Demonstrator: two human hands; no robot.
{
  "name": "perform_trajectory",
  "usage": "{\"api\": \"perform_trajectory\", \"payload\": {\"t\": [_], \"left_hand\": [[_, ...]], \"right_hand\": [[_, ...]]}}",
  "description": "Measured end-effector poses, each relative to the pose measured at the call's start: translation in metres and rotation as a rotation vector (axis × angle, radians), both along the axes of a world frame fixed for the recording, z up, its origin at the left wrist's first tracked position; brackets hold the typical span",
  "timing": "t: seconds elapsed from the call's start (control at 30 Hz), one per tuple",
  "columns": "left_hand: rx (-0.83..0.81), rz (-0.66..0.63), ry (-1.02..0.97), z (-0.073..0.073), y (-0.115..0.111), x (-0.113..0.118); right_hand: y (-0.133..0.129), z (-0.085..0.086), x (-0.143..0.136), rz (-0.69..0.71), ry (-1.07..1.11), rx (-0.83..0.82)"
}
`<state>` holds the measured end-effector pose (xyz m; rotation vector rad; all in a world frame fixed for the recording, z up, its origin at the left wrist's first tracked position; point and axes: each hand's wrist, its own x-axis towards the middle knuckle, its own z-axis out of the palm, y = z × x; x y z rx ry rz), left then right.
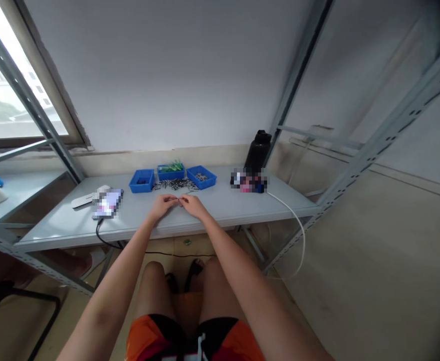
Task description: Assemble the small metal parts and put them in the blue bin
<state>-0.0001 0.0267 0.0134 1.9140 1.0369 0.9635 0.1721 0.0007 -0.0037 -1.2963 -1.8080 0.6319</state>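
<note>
Over the front part of the grey table, my left hand (pixel 163 206) and my right hand (pixel 192 204) meet fingertip to fingertip. Both are closed in a pinch, and whatever lies between the fingers is too small to name. Just behind them is a loose pile of small dark and silvery pieces (pixel 175 185). Three blue trays stand around the pile: the left tray (pixel 142 188) has dark pieces, the middle tray (pixel 171 176) holds green pieces, and the right tray (pixel 206 184) contains small silvery parts.
A blurred phone (pixel 109 203) with a black cable lies on the left beside a white object (pixel 82 201). At the right stand a black bottle (pixel 258 151) and a pixelated item (pixel 248 181) near a white cable (pixel 297 215). Metal uprights flank the table (pixel 227 213).
</note>
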Motion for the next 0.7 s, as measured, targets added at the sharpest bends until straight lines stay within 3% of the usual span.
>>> {"api": "perform_trajectory", "payload": {"t": [0.3,0.47,0.63,0.7], "left_hand": [[-0.098,0.140,-0.204,-0.008,0.002,-0.003],[-0.005,0.106,-0.106,-0.011,0.003,0.000],[0.078,0.116,-0.015,-0.013,0.006,0.001],[0.079,0.111,-0.003,-0.013,0.007,0.001]], "right_hand": [[0.001,0.002,-0.001,-0.097,0.002,0.011],[0.001,0.003,-0.003,-0.119,0.035,-0.003],[0.007,-0.001,-0.008,-0.225,-0.004,-0.012],[0.010,-0.003,-0.009,-0.181,-0.008,0.018]]}}
